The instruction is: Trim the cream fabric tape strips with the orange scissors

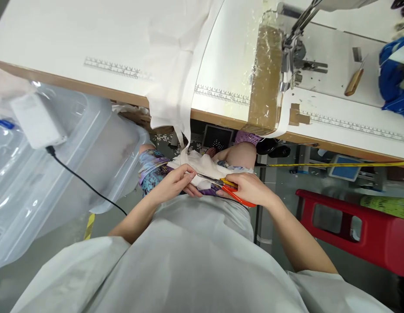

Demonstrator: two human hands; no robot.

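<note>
Over my lap, my right hand (243, 186) is closed around the red and yellow handles of a pair of scissors (236, 195). The blades point left, and their tips reach the fingertips of my left hand (180, 180). That hand pinches something at the blade tips, probably an edge of the white fabric, too small to make out clearly. White fabric (198, 164) lies bunched across my thighs, just beyond both hands. A longer white cloth strip (171, 91) hangs over the table edge and runs down toward my lap.
A sewing machine (288, 65) stands on the white table (117, 30), with a wooden-handled tool (354, 82) and blue fabric (395, 78) to its right. Clear plastic bins (87, 143) crowd the left, bearing a white box with a black cable (39, 119). A red stool (352, 234) stands right.
</note>
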